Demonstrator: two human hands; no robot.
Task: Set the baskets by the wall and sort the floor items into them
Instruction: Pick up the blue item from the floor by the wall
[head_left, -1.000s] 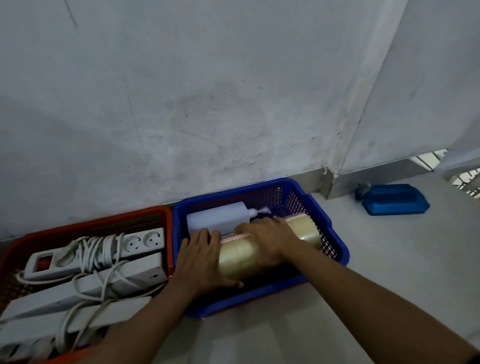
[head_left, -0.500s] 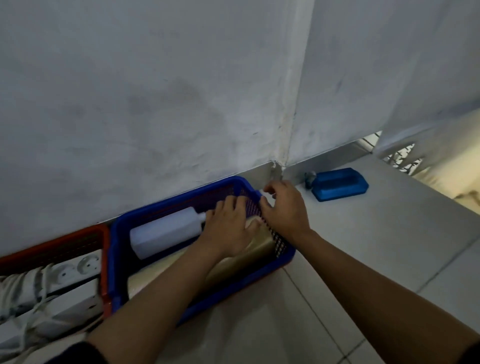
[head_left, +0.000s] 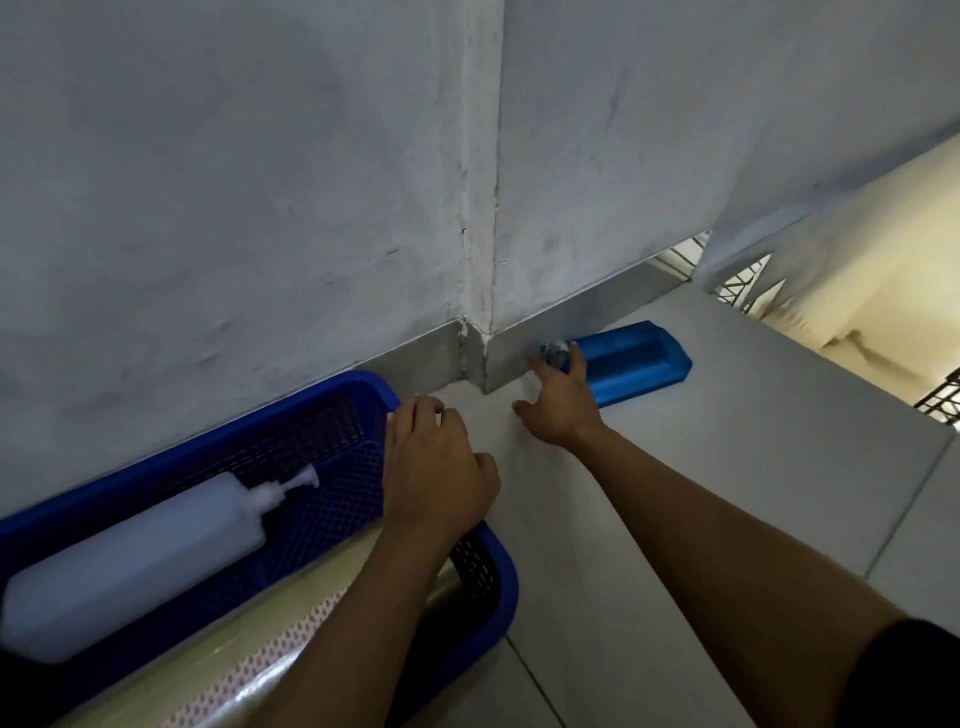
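The right hand (head_left: 558, 402) is reaching with fingers spread wide and nothing in it, its fingertips (head_left: 575, 355) just touching the near end of the blue tray (head_left: 636, 361) lying against the skirting, beside a small greyish thing too blurred to name. The left hand (head_left: 436, 467) is resting loosely curled over the right rim of the blue basket (head_left: 496, 587), holding nothing that I can see. To do this well, the right hand is probably needing a firm hold across the tray's end before lifting, while the left is steadying the basket, where a white pump bottle (head_left: 135, 551) and a clear roll (head_left: 218, 636) are lying
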